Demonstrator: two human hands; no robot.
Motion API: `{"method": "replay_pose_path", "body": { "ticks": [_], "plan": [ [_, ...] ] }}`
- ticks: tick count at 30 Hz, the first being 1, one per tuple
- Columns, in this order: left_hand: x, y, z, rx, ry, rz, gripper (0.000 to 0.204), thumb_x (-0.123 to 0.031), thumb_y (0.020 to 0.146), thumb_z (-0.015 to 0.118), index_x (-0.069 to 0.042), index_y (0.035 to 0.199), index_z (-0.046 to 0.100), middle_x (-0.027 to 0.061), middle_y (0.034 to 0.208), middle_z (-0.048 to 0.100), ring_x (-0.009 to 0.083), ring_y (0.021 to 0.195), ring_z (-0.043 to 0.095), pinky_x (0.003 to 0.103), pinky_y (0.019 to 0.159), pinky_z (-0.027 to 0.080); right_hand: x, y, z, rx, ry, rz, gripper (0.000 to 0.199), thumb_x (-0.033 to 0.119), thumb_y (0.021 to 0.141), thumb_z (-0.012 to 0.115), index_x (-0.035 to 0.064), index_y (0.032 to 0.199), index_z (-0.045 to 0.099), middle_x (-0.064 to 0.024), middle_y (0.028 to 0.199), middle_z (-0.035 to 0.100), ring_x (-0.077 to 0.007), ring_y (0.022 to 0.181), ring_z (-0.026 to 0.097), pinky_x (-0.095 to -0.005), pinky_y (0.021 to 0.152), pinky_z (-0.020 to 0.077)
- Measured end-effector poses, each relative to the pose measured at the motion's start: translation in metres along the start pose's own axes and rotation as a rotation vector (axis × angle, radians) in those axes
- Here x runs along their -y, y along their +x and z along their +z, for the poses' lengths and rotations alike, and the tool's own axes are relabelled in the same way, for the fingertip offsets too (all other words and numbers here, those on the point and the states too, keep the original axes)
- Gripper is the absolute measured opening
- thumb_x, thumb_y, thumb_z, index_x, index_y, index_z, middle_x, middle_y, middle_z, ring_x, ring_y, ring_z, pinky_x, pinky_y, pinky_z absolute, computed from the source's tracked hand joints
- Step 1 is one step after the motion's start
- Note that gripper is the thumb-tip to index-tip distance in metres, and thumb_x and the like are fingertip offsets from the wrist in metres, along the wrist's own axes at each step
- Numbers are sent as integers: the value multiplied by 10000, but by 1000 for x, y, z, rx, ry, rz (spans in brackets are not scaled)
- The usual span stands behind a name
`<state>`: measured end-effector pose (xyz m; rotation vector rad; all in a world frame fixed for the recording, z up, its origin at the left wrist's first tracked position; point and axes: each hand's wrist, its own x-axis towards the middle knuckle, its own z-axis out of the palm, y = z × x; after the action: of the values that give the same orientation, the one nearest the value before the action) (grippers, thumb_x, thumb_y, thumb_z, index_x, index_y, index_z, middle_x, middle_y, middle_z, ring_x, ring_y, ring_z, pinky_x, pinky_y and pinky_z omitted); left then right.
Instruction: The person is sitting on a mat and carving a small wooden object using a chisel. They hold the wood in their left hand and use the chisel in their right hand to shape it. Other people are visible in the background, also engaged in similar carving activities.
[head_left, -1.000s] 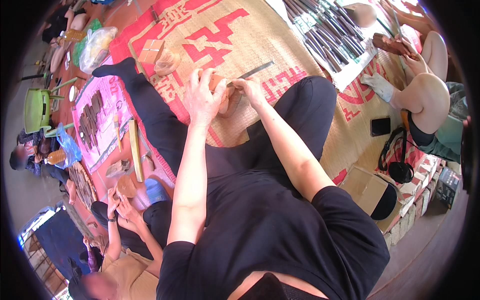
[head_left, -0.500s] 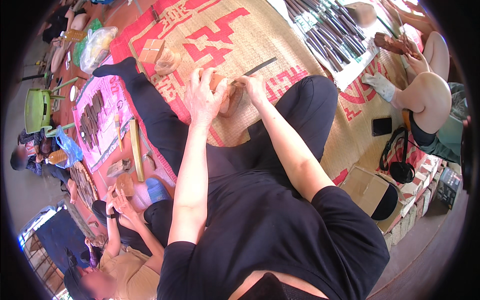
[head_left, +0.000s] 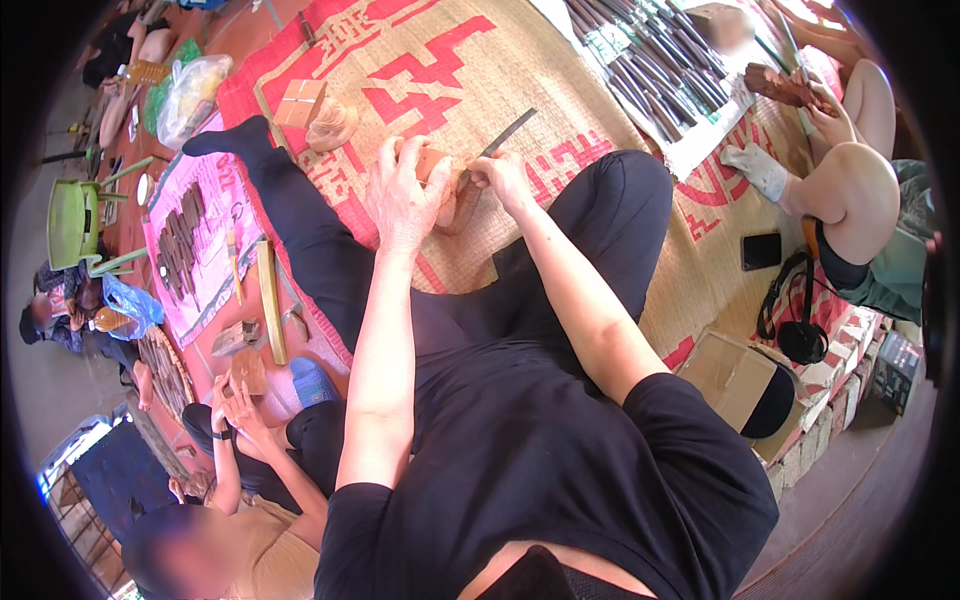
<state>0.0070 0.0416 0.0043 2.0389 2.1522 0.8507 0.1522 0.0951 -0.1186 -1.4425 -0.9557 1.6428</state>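
Observation:
My left hand is closed round a carved reddish-brown wooden piece, held low in front of my crossed legs. Much of the piece is hidden by my fingers. In my right hand is a thin, dark, flat file, pinched along its length with one end sticking out up and to the right. Its other end meets the wood between my two hands, though the exact contact is hidden. Farther off on the mat sit a square wooden block and a rounded carved wooden piece.
A red-patterned straw mat lies under me. Many dark-handled tools are spread on white cloth at the far right. Another person's gloved hand is at the right; a co-worker's hands hold wood at the lower left. A phone lies rightward.
The file has swung to a steeper angle and its free end has shifted left. My right hand has moved slightly left, while my left hand keeps its hold on the wooden piece.

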Motion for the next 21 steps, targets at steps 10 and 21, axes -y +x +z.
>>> {"method": "replay_pose_path", "body": {
  "ticks": [10,21],
  "plan": [
    [0,0,-1,1,-2,-2,332,-326,819,679,-162,1100,612,83,1154,561,303,1037,587,404,852,484,6,-3,-4,55,164,-10,143,75,743,688,-7,852,641,-61,691,640,-115,558,590,-246,523,465],
    [-3,2,0,1,-15,-2,324,-317,818,679,-160,1093,615,83,1149,560,301,1040,584,407,851,483,4,10,27,-116,271,-72,144,50,753,698,-6,869,634,-76,723,660,-124,576,638,-218,522,480]
  ]
}}
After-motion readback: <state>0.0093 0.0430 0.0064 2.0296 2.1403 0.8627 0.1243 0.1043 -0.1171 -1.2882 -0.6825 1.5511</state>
